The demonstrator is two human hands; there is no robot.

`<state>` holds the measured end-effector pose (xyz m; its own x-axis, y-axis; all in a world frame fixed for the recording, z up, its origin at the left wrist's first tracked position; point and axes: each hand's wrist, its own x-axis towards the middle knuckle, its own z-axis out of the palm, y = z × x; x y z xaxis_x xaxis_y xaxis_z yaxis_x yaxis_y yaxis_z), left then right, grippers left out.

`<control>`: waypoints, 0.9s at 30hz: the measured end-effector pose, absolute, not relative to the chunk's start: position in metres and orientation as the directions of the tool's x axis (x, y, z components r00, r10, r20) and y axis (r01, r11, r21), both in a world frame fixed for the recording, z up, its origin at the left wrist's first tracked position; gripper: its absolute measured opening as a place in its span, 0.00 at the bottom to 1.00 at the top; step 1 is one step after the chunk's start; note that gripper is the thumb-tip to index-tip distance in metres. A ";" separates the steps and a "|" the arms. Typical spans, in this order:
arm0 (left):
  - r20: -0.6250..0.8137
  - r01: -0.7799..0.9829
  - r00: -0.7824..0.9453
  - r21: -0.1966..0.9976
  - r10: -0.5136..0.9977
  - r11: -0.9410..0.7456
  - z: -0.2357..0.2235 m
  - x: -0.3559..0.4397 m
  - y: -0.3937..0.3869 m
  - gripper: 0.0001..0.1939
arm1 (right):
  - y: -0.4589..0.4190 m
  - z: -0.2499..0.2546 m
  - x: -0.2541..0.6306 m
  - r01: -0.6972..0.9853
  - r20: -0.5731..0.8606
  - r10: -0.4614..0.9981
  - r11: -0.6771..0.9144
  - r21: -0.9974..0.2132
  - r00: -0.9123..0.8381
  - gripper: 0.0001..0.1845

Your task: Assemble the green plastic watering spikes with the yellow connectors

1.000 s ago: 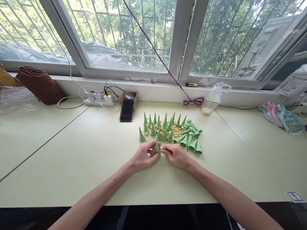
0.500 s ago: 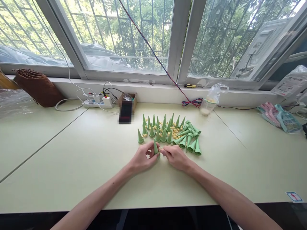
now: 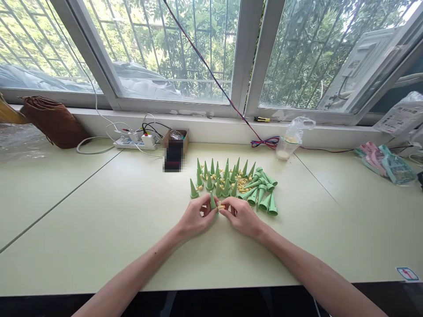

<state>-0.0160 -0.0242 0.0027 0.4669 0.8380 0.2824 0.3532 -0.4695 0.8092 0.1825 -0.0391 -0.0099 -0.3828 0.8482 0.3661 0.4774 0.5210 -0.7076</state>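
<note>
My left hand (image 3: 197, 215) is closed round a green plastic cone-shaped watering spike (image 3: 212, 201), held tip up just above the table. Between thumb and fingers, my right hand (image 3: 243, 214) pinches a small yellow plastic valve (image 3: 221, 206) at the spike's right side; whether it is seated in the spike is too small to tell. Just beyond my hands stand several upright green spikes (image 3: 193, 189), many with yellow valves at their bases. To their right lies a heap of loose green spikes (image 3: 261, 193), with loose yellow valves (image 3: 243, 181) between the two groups.
The pale table (image 3: 139, 246) runs back to a window ledge. Along its back are a power strip (image 3: 135, 141) with cables, a small cardboard box (image 3: 183, 140), a plastic cup with a bag (image 3: 287, 147) and a brown pouch (image 3: 54, 121). Pink and blue packaged items (image 3: 386, 160) lie at right.
My right fingers have shifted and spread slightly, so the yellow valve now shows between them and the spike. The held spike has moved a little left and stands straighter.
</note>
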 end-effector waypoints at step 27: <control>0.280 0.352 0.477 0.807 0.833 -0.473 -0.001 -0.015 -0.028 0.07 | -0.037 -0.014 0.183 0.472 0.378 0.830 0.547 -0.691 -0.409 0.13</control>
<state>-0.0148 -0.0281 -0.0006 0.4769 0.8331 0.2803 0.3522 -0.4733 0.8074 0.1835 -0.0366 -0.0143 -0.4092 0.8303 0.3783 0.4718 0.5474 -0.6912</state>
